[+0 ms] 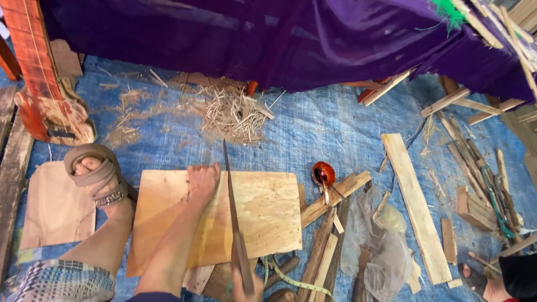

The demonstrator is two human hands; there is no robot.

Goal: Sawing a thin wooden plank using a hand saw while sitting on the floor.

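right hand (246, 288) clamped on long knife (232, 207), splitting plywood board (263, 212); left hand unseen; bare foot (201, 182) pins board.

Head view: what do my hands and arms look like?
Both hands are bare, no gloves or rings visible. The left hand and forearm are uncovered up to a dark navy sleeve by the elbow. The right hand is mostly cut off; no sleeve shows.

Plywood sheet (263, 218): pale, roughly square, lying flat on blue tarp, slightly skewed, pinned under a bare foot near its left-centre. Long dark blade (232, 207): narrow, runs near-vertical across the sheet's middle, tip past the far edge, handle end at the bottom, gripped
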